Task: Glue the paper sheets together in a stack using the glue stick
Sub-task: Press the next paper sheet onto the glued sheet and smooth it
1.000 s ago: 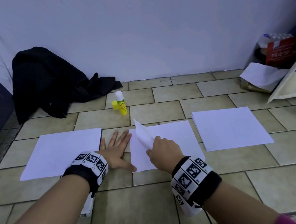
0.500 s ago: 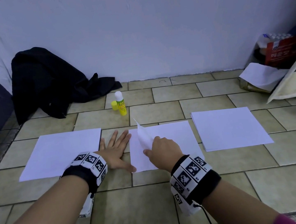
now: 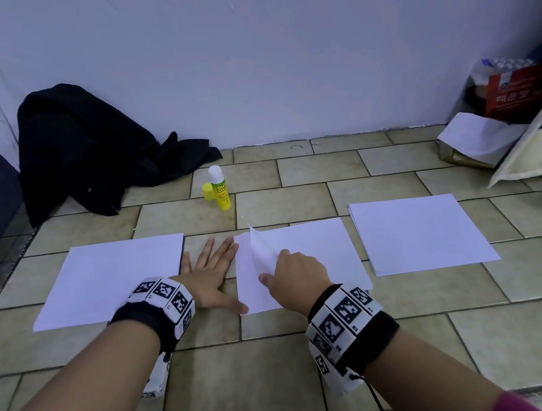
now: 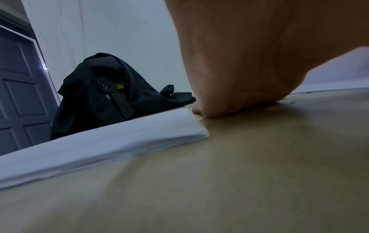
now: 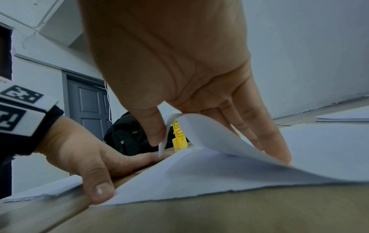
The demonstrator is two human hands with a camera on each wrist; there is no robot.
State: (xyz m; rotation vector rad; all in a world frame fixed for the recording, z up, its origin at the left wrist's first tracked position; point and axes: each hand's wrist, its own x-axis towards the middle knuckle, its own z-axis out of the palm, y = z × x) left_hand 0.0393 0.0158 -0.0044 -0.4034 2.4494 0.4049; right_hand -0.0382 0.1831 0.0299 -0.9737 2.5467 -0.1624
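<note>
Your right hand (image 3: 297, 271) is pinching the top sheet (image 5: 229, 141) of the middle stack (image 3: 317, 251), its far-left corner curled back between thumb and forefinger; only your right wrist view is showing your other fingertips (image 5: 279, 151) pressing the paper beneath. Your left hand (image 3: 211, 275) is lying flat, fingers spread, thumb touching that stack's left edge. Beyond your fingertips, the glue stick (image 3: 219, 188) is standing uncapped on bare tiles.

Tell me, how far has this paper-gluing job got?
Early days, it seems. Done: the glue stick stands uncapped, its cap beside it. In hand: the right hand pinches a curled corner of the middle sheet, while the left hand lies flat on the floor. Left: the left pile and right pile lie apart, unstacked.
</note>
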